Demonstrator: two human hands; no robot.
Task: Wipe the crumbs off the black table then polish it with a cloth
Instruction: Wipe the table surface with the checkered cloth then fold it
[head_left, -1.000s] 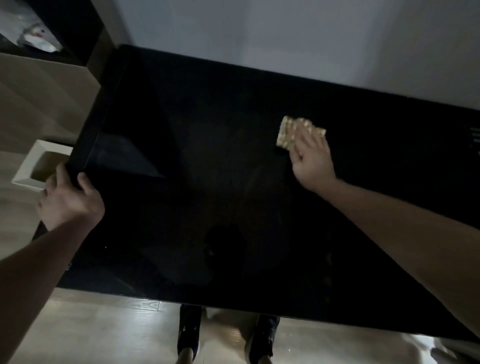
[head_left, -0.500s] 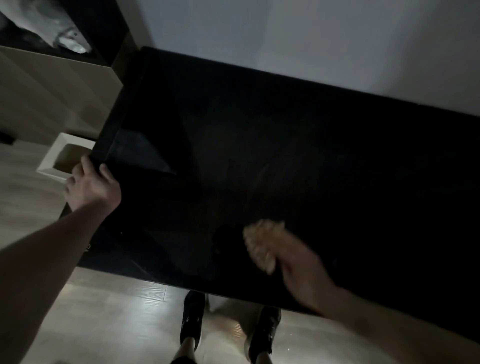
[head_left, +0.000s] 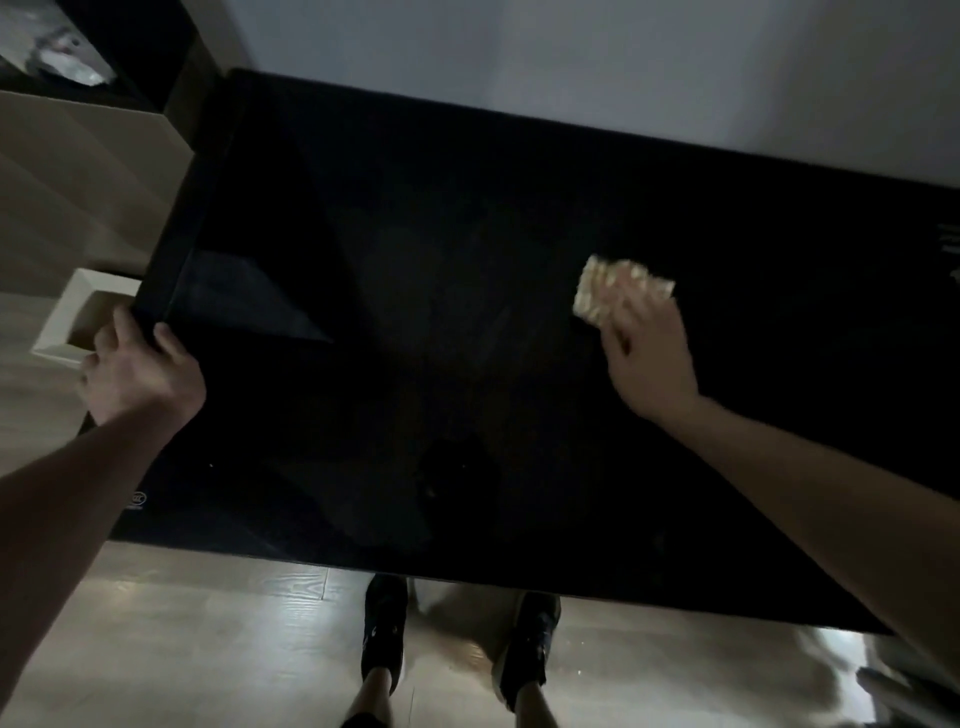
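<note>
The glossy black table (head_left: 467, 338) fills the middle of the view. A small yellowish folded cloth (head_left: 605, 288) lies flat on its right half. My right hand (head_left: 649, 353) lies on top of the cloth with its fingers extended over it, pressing it to the surface. My left hand (head_left: 137, 371) grips the table's left edge, fingers curled over the rim. No crumbs can be made out in the dim light.
A white square bin (head_left: 78, 322) stands on the floor just beyond the table's left edge, by my left hand. A beige cabinet (head_left: 78, 192) is behind it. My two feet in black shoes (head_left: 384, 634) stand at the table's near edge on the wooden floor.
My right hand slid the cloth from the far right to the near middle edge, then back out to the right half. My left hand stayed on the left edge.
</note>
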